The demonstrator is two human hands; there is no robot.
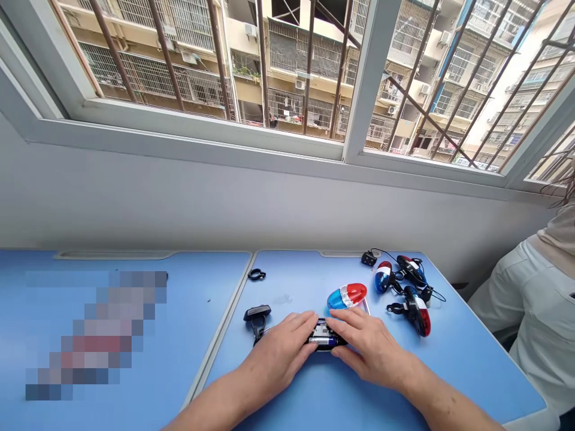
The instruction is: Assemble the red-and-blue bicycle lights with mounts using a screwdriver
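At the bottom of the frame, the person's two bare forearms reach in over a blue surface (341, 401). Just right of the lower center, the left hand (282, 347) and the right hand (368, 344) meet at a black battery housing (324, 347) — the left hand's fingers clamped on its left end, the right hand's on its right. The housing lies open side up, with a battery (322, 340) visible along its near edge; the hands hide both ends.

Just beyond the right hand sits a red, white and blue light cover (347, 296), its lower edge partly covered by that hand. Left of the left hand stands a black clamp-mounted part (257, 312), its lower portion partly hidden.

Farther right, three red-and-blue bicycle lights (417, 311) with black mounts lie clustered, thin wires among them, and a small black box (369, 258) lies near the surface's far edge. A black ring clamp (256, 274) rests near the seam, left of center. The left part of the surface carries a pixelated patch (96, 341).

At the right edge is another person (525, 305) in pale trousers. Beyond rise a white wall (188, 197) and a barred window (202, 129) — apartment buildings (245, 90) outside.
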